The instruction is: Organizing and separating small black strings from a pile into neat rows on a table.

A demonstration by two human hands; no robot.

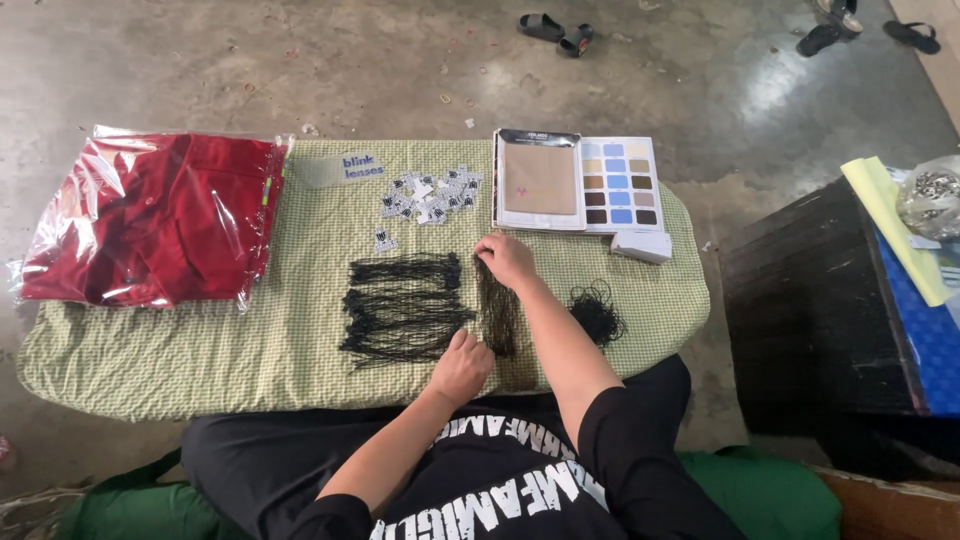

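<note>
A low tabletop (250,350) with a green checked cloth stands on a grey concrete floor (350,60). Thin black strings lie in a bundle (498,310) in the middle. The left hand (462,368) and right hand (507,258), set apart, pinch its two ends.

Matt black strings (400,305) lie on a woven green checked cloth (300,330) covering the tabletop. A glossy, crinkled clear plastic bag (150,215) wraps red fabric at the left. The swatch card (580,180) looks like smooth paper. The concrete floor (400,60) is rough with shiny patches.
</note>
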